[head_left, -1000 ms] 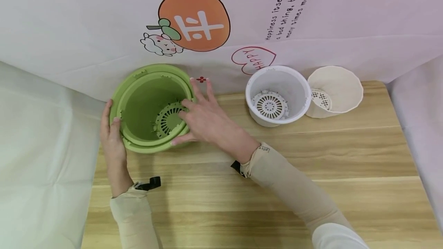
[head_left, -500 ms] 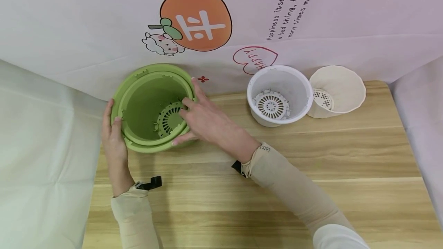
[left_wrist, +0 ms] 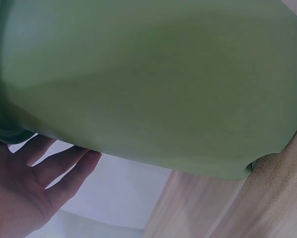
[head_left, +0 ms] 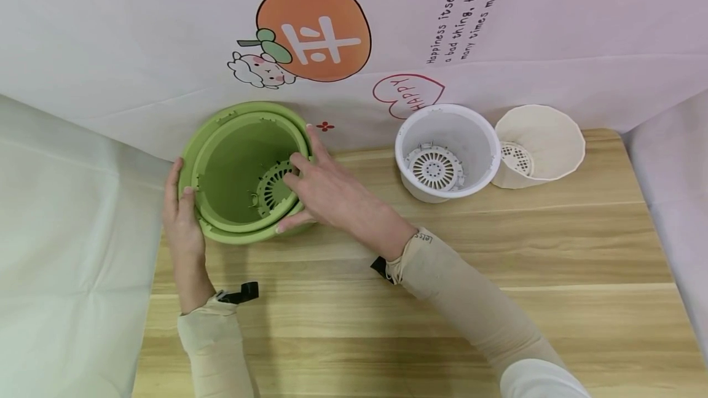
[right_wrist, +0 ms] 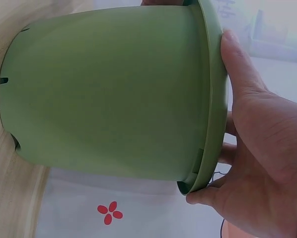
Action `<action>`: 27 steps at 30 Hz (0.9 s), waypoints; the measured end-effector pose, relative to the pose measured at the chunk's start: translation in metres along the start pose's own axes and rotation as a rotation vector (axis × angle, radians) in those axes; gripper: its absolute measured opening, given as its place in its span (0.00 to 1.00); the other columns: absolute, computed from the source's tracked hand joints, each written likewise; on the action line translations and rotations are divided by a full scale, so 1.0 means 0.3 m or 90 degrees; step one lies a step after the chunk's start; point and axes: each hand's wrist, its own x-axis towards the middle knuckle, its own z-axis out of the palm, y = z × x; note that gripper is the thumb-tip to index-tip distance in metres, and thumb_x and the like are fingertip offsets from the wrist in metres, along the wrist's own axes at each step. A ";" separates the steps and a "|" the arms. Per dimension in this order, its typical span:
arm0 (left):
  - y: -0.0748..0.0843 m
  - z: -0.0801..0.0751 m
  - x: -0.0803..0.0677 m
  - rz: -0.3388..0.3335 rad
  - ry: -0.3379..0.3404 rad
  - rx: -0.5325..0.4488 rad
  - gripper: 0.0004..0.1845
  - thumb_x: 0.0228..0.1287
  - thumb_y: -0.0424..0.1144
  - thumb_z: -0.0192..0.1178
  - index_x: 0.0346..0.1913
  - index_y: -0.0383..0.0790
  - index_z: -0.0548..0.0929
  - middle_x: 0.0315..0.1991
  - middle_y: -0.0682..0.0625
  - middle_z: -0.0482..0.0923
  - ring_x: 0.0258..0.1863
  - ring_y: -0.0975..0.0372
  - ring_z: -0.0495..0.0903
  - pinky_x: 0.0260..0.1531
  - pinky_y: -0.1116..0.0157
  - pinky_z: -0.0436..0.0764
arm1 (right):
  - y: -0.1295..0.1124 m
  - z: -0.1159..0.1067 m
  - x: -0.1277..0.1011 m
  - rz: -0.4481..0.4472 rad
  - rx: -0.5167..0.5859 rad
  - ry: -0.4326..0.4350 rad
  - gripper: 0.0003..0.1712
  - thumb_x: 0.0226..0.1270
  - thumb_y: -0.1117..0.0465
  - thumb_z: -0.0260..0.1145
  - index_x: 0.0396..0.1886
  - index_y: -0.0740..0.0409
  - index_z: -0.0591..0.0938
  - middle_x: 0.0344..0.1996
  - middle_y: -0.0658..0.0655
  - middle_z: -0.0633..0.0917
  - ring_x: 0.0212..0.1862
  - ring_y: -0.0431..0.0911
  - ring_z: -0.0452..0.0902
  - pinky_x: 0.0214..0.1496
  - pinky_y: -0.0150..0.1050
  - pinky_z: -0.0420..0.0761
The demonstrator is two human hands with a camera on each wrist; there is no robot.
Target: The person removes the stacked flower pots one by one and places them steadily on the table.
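Observation:
On the left of the head view, a green flower pot with a slotted base, the inner pot [head_left: 232, 164], sits inside a wider green pot, the outer pot [head_left: 190, 149]. My left hand [head_left: 184, 226] holds the outer pot's left rim, thumb over the edge and fingers along the outside. At the right side is my right hand [head_left: 332, 192], with bent fingers hooked over the inner pot's rim. Its thumb lies near the outer rim. The right wrist view shows the outer pot's smooth wall [right_wrist: 104, 94] with that hand at its rim.
A white pot [head_left: 481, 134] with a slotted base stands right of centre on the wooden table [head_left: 442, 324]. Beside it, a cream pot [head_left: 553, 140] touches or nearly touches it. Behind them rises a printed cloth backdrop [head_left: 166, 29].
The inner pot has shifted slightly to the right within the outer one. Both hands keep nearly the same places, and the white and cream pots have not moved.

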 end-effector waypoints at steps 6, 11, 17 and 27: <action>-0.001 -0.001 0.004 0.008 0.006 -0.009 0.25 0.79 0.42 0.40 0.76 0.56 0.63 0.77 0.58 0.55 0.74 0.60 0.55 0.72 0.62 0.60 | -0.001 -0.004 0.002 0.002 -0.002 0.006 0.54 0.55 0.16 0.40 0.61 0.50 0.81 0.57 0.57 0.78 0.65 0.49 0.68 0.75 0.62 0.28; -0.001 -0.001 0.004 0.018 0.000 -0.012 0.25 0.79 0.42 0.41 0.76 0.55 0.62 0.77 0.57 0.55 0.75 0.61 0.53 0.74 0.63 0.54 | -0.002 -0.005 -0.001 0.005 0.010 0.007 0.53 0.55 0.17 0.42 0.61 0.51 0.80 0.58 0.59 0.76 0.68 0.54 0.65 0.76 0.62 0.29; 0.001 0.003 0.005 0.030 0.011 -0.049 0.25 0.79 0.46 0.42 0.75 0.54 0.65 0.76 0.57 0.59 0.73 0.57 0.60 0.72 0.60 0.61 | 0.001 0.000 -0.010 0.056 0.105 0.026 0.49 0.50 0.18 0.52 0.55 0.51 0.79 0.55 0.60 0.73 0.74 0.73 0.44 0.78 0.52 0.36; -0.002 0.009 -0.002 0.027 0.015 -0.026 0.25 0.79 0.48 0.40 0.75 0.55 0.65 0.76 0.58 0.58 0.75 0.62 0.54 0.74 0.64 0.50 | 0.014 0.037 -0.021 0.030 0.165 0.122 0.46 0.49 0.19 0.59 0.48 0.53 0.87 0.45 0.55 0.76 0.70 0.65 0.59 0.78 0.53 0.31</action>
